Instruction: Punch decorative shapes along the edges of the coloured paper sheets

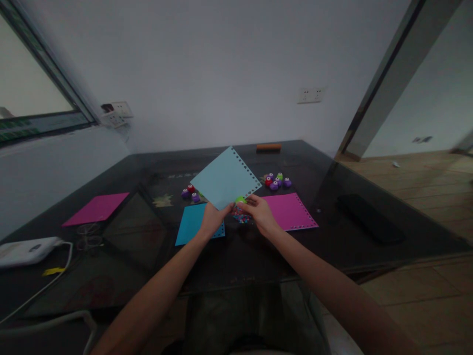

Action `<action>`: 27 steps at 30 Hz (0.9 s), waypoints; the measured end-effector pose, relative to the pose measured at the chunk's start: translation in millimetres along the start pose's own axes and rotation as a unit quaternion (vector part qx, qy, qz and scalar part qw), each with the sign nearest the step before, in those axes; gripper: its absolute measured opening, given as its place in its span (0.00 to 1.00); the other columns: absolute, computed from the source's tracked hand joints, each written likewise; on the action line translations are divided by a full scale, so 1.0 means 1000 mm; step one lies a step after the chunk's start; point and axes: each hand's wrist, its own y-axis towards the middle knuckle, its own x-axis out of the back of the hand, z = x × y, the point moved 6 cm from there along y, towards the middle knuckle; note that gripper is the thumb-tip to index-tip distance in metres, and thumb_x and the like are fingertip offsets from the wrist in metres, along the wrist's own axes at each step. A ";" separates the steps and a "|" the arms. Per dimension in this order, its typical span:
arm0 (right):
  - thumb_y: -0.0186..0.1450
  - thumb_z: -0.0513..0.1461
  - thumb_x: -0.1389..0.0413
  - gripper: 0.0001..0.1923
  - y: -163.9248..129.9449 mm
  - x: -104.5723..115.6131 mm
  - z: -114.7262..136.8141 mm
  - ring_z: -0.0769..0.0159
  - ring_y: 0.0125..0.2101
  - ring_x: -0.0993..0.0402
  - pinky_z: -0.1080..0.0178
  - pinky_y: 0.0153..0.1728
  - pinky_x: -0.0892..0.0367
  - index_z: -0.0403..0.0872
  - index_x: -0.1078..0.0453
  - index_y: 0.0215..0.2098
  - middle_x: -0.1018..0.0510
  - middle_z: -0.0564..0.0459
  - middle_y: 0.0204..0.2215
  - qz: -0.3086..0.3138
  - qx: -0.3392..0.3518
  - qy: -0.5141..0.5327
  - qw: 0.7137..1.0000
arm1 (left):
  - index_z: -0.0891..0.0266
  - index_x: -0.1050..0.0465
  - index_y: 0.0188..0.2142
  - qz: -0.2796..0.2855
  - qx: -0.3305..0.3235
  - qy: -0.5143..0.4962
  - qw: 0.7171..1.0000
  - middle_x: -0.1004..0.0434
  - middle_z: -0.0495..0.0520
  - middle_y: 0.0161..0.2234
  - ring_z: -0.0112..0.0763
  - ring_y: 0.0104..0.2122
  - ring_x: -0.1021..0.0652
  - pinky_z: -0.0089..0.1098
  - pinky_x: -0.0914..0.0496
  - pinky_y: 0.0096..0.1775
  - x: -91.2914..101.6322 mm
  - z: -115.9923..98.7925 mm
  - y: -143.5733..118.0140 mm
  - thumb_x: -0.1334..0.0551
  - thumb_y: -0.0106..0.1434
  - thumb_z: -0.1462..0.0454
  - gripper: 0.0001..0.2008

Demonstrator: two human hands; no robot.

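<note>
The paper sheet (223, 178) held up at the middle is pale blue, with a row of small punched holes along its right edges. Under it on the dark, glossy black table (258, 251) lies a brighter blue sheet (192, 223). A magenta sheet (290, 211) lies to the right, another magenta sheet (96, 208) at far left. The small punch (240, 199) at the fingertips is lime green. The punches (277, 181) at far right are purple, red and green; those (190, 192) at left are purple and red. The confetti (241, 217) is multicoloured.

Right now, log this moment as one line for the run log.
left hand: holds light blue sheet | right hand: green punch at sheet edge | below: confetti pile | table: pink sheet, blue sheet
</note>
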 end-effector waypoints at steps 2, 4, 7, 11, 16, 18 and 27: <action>0.42 0.42 0.32 0.17 0.000 0.000 0.000 0.66 0.26 0.26 0.61 0.32 0.29 0.46 0.29 0.28 0.22 0.54 0.27 -0.004 -0.002 0.001 1.000 | 0.66 0.28 0.42 -0.001 0.001 0.003 1.000 0.20 0.59 0.39 0.40 0.41 0.23 0.40 0.32 0.47 0.000 0.001 0.000 0.38 0.53 0.61 0.17; 0.42 0.42 0.32 0.18 0.000 0.001 -0.001 0.66 0.26 0.26 0.60 0.33 0.29 0.46 0.29 0.29 0.22 0.53 0.27 -0.004 -0.003 -0.001 1.000 | 0.66 0.28 0.42 0.000 0.001 0.006 1.000 0.21 0.59 0.39 0.40 0.40 0.23 0.40 0.31 0.46 0.000 0.004 0.000 0.38 0.53 0.61 0.17; 0.42 0.43 0.32 0.18 0.001 0.001 -0.001 0.65 0.26 0.26 0.59 0.33 0.29 0.46 0.29 0.29 0.22 0.53 0.27 -0.004 0.000 -0.001 1.000 | 0.65 0.28 0.41 -0.001 0.005 0.011 1.000 0.21 0.59 0.39 0.40 0.40 0.23 0.39 0.31 0.45 0.000 0.007 0.000 0.37 0.53 0.60 0.16; 0.43 0.43 0.32 0.17 0.001 0.001 -0.001 0.64 0.27 0.26 0.59 0.34 0.30 0.47 0.28 0.29 0.22 0.53 0.27 -0.002 0.010 -0.011 1.000 | 0.64 0.27 0.37 -0.002 0.012 0.019 1.000 0.21 0.58 0.39 0.41 0.39 0.23 0.38 0.31 0.44 0.000 0.007 0.000 0.38 0.53 0.59 0.14; 0.43 0.43 0.33 0.17 0.002 0.003 -0.001 0.64 0.27 0.26 0.60 0.32 0.30 0.47 0.28 0.29 0.21 0.53 0.27 -0.004 0.018 -0.025 1.000 | 0.63 0.27 0.37 -0.007 0.015 0.022 1.000 0.21 0.58 0.39 0.41 0.39 0.23 0.39 0.31 0.44 0.000 0.005 -0.001 0.37 0.52 0.59 0.14; 0.43 0.43 0.33 0.17 0.002 0.003 -0.001 0.65 0.27 0.26 0.61 0.33 0.30 0.47 0.27 0.30 0.21 0.53 0.28 -0.004 0.018 -0.020 1.000 | 0.63 0.27 0.37 -0.007 0.017 0.021 1.000 0.20 0.58 0.38 0.41 0.39 0.23 0.38 0.31 0.44 0.000 0.006 -0.001 0.37 0.52 0.59 0.13; 0.42 0.42 0.33 0.18 0.000 0.002 0.001 0.65 0.28 0.26 0.61 0.33 0.30 0.46 0.27 0.30 0.21 0.52 0.29 -0.011 0.015 -0.014 1.000 | 0.64 0.28 0.34 0.006 0.005 0.016 1.000 0.20 0.57 0.36 0.41 0.37 0.22 0.37 0.30 0.42 -0.002 0.007 -0.001 0.38 0.53 0.59 0.11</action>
